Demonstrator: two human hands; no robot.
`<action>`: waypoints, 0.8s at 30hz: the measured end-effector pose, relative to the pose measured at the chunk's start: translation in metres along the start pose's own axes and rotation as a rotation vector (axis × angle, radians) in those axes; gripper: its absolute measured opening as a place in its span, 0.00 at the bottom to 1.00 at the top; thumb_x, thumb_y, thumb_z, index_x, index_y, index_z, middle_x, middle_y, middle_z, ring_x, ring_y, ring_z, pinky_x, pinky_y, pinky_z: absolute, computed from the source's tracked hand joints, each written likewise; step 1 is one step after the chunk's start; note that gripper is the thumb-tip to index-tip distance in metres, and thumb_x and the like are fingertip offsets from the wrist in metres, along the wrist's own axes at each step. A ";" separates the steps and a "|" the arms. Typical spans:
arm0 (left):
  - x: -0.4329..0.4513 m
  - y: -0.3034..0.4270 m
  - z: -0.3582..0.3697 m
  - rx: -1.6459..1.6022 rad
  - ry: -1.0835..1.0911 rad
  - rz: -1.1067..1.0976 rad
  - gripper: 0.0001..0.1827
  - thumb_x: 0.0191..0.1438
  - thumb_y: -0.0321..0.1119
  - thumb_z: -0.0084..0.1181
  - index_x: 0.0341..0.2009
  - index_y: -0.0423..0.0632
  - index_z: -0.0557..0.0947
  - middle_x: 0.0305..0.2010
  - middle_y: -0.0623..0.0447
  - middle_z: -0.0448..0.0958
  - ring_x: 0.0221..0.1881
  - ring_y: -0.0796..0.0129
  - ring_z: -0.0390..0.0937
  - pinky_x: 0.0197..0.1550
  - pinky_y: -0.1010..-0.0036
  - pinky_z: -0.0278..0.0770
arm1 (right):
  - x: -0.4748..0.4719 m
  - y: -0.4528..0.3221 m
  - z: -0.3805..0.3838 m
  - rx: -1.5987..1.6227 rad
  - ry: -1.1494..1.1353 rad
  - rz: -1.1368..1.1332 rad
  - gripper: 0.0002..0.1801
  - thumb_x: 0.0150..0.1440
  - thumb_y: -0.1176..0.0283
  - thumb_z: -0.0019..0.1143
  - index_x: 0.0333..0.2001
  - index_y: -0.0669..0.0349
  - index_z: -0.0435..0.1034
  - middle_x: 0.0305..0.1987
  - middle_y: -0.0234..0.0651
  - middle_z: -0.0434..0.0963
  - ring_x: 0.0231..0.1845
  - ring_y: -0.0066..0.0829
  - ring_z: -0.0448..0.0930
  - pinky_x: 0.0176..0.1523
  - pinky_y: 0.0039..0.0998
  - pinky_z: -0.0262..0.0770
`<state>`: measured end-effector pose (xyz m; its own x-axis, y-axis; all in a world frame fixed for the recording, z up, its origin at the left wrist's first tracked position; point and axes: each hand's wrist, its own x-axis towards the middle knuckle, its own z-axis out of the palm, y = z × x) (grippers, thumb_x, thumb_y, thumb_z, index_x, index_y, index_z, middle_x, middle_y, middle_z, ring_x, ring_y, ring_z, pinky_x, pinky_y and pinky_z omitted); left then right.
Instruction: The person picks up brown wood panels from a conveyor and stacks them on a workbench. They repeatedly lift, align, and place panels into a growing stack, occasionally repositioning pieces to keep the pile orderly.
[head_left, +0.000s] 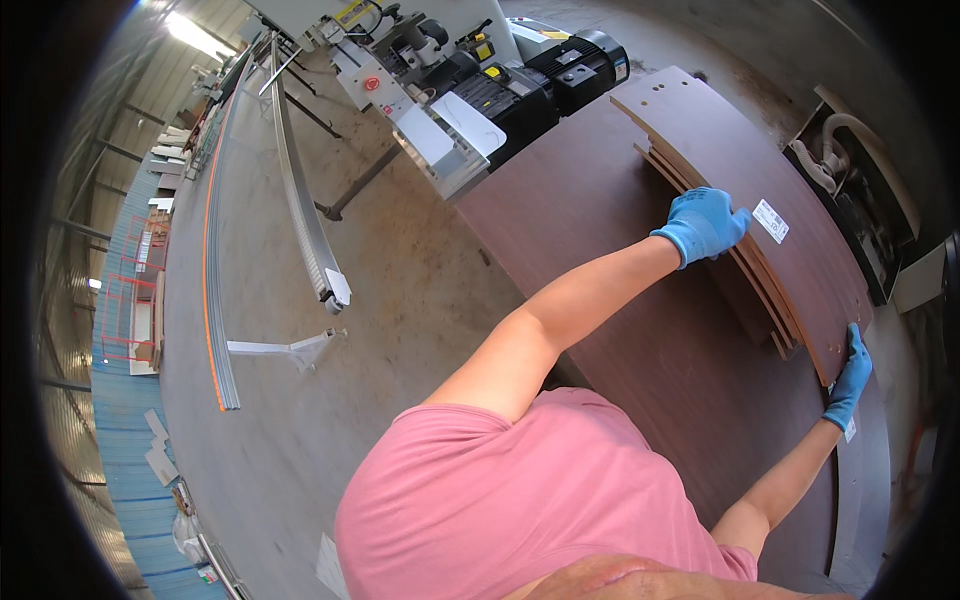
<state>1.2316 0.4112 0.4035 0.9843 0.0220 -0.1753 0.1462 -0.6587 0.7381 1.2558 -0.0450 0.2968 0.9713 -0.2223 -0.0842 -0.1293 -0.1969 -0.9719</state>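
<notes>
My left hand (703, 227), in a blue work glove, grips the near long edge of a brown wood-grain board (806, 232). Its thumb lies towards the board's upper face, by a white printed label (770, 221). At the board's right end, my right hand (850, 382), gloved the same way, holds the corner. Drilled holes show near both ends of this board. Beneath it are several narrower boards (759, 289) with bare brown edges. They rest on large dark brown panels (720, 390). My left fingertips are hidden under the edge.
An edge-processing machine with black motors (517, 90) and a red emergency button (371, 84) stands beyond the panels. A metal rail (296, 180) and a grey-and-orange conveyor strip (214, 247) run along the left. A black unit with hoses (832, 150) is at far right.
</notes>
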 end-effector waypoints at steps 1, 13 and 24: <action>-0.003 0.000 0.000 -0.014 0.038 0.049 0.23 0.63 0.48 0.52 0.25 0.43 0.84 0.19 0.52 0.83 0.24 0.67 0.84 0.37 0.71 0.83 | 0.007 0.010 -0.008 -0.010 -0.012 -0.025 0.21 0.70 0.68 0.49 0.61 0.70 0.73 0.62 0.39 0.79 0.61 0.28 0.78 0.69 0.30 0.70; -0.135 -0.152 -0.070 -0.730 0.334 -0.005 0.12 0.65 0.36 0.59 0.44 0.39 0.85 0.38 0.50 0.85 0.39 0.70 0.85 0.43 0.73 0.83 | -0.050 -0.057 0.042 -0.887 0.344 -0.249 0.38 0.67 0.48 0.55 0.66 0.71 0.67 0.68 0.52 0.73 0.68 0.46 0.74 0.70 0.37 0.68; -0.202 -0.312 -0.098 -0.884 0.770 -0.259 0.14 0.65 0.35 0.60 0.49 0.38 0.83 0.41 0.48 0.85 0.40 0.67 0.85 0.44 0.71 0.85 | -0.084 -0.111 0.179 -1.357 0.068 -0.881 0.42 0.64 0.39 0.51 0.72 0.55 0.63 0.79 0.43 0.59 0.79 0.47 0.59 0.79 0.47 0.53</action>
<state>0.9974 0.6859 0.2729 0.6729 0.7197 -0.1712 0.0693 0.1692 0.9832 1.2241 0.1665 0.3724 0.8303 0.3777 0.4098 0.3263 -0.9256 0.1919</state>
